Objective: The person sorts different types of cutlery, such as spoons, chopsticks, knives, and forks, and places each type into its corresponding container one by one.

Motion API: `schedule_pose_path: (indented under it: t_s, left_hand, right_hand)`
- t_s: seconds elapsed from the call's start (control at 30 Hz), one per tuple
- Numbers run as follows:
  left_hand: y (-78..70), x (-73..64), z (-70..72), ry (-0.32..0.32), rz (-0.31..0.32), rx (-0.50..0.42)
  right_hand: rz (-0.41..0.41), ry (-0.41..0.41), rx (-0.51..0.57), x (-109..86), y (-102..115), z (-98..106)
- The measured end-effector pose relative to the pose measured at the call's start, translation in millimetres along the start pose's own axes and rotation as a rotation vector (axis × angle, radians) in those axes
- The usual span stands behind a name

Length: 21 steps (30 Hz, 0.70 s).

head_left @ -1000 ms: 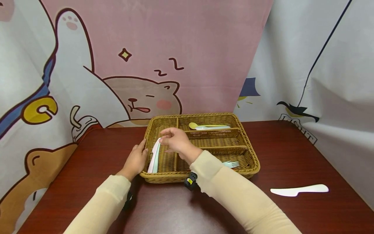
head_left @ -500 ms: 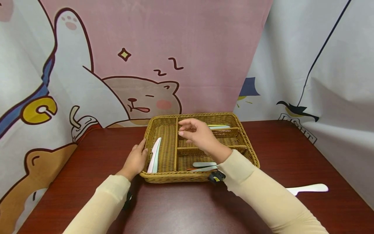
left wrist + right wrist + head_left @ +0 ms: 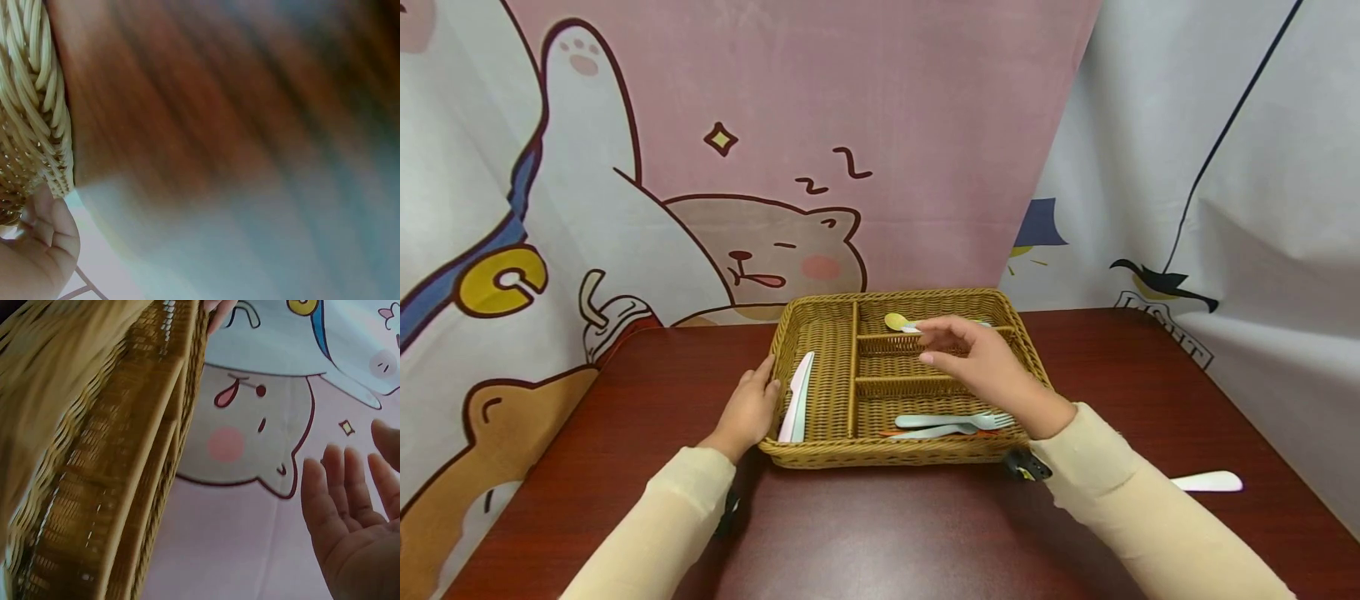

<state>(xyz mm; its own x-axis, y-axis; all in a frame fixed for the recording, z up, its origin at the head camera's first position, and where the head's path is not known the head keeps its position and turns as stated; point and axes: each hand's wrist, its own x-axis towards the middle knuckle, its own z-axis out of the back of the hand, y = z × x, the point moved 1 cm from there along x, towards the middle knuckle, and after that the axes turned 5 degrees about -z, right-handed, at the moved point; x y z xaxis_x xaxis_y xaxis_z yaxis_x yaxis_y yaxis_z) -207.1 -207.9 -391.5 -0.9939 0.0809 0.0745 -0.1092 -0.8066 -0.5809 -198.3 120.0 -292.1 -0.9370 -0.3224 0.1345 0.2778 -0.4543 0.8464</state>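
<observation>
My left hand (image 3: 747, 410) rests against the left side of a divided wicker basket (image 3: 827, 454), its fingers touching the rim. The left wrist view shows the left hand (image 3: 47, 247) against the woven wall (image 3: 37, 106). Over the basket's right part hovers my right hand (image 3: 988, 367), fingers spread and holding nothing; the right wrist view also shows the right hand (image 3: 356, 525) empty. A pink knife (image 3: 794, 396) and a pale green one lie in the left compartment. Pale blue forks (image 3: 943, 421) and something orange lie in the front compartment. A yellow spoon (image 3: 895, 322) lies at the back.
A white knife (image 3: 1213, 481) lies on the dark red table (image 3: 880, 533) at the right, partly hidden by my right sleeve (image 3: 1120, 467). Behind the basket hangs a printed curtain (image 3: 940, 150). Wooden dividers (image 3: 853, 375) split the basket into compartments.
My right hand has moved right, from above the left compartment to above the basket's right side, uncovering the forks and the spoon. The left hand has stayed at the rim.
</observation>
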Motion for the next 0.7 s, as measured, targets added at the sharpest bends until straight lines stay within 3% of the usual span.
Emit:
schedule_pose_path:
  t_s: [0.7]
  left_hand:
    - [0.8, -0.5, -0.2, 0.003, -0.011, -0.009]
  right_hand:
    - [-0.019, -0.074, -0.194, -53.8, -55.8, 66.5]
